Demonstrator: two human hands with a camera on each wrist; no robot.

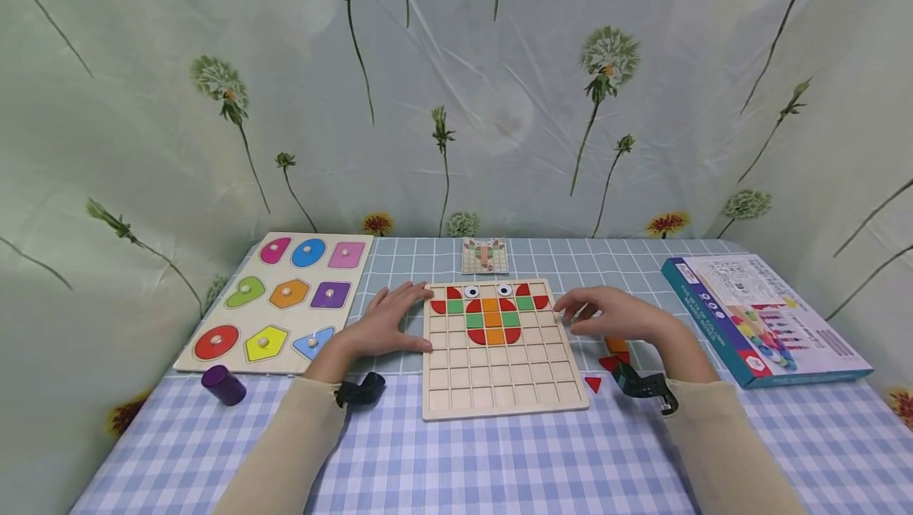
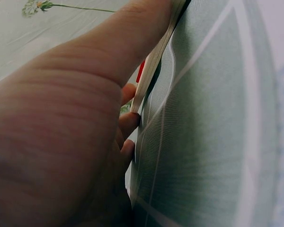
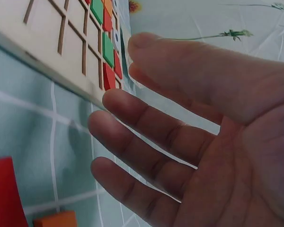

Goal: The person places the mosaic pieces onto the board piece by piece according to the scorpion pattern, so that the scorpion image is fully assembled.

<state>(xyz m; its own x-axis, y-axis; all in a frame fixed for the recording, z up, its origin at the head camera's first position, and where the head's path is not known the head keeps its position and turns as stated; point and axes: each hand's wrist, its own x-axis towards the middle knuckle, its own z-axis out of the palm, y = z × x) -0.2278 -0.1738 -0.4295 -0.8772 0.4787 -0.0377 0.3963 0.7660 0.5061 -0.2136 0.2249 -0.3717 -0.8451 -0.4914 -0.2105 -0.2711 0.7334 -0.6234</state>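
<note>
A wooden grid board (image 1: pixel 499 376) lies in the middle of the table, its upper rows holding red, green and orange tiles and two eye pieces. My left hand (image 1: pixel 385 325) rests at the board's left edge, fingers spread and thumb touching the side. Beside the upper right corner hovers my right hand (image 1: pixel 606 313), its fingers loosely bent with nothing between them. In the right wrist view its fingers (image 3: pixel 146 142) are near the board's edge and a red tile (image 3: pixel 109 75). Loose red triangles (image 1: pixel 593 384) and orange squares (image 1: pixel 616 349) lie under and beside the right forearm.
A small pattern card (image 1: pixel 485 257) lies behind the board. On the left are a knobbed shape puzzle (image 1: pixel 281 317) and a dark purple cylinder (image 1: pixel 223 385). A flat toy box (image 1: pixel 766 317) lies on the right. A floral curtain (image 1: pixel 456 87) hangs behind the table.
</note>
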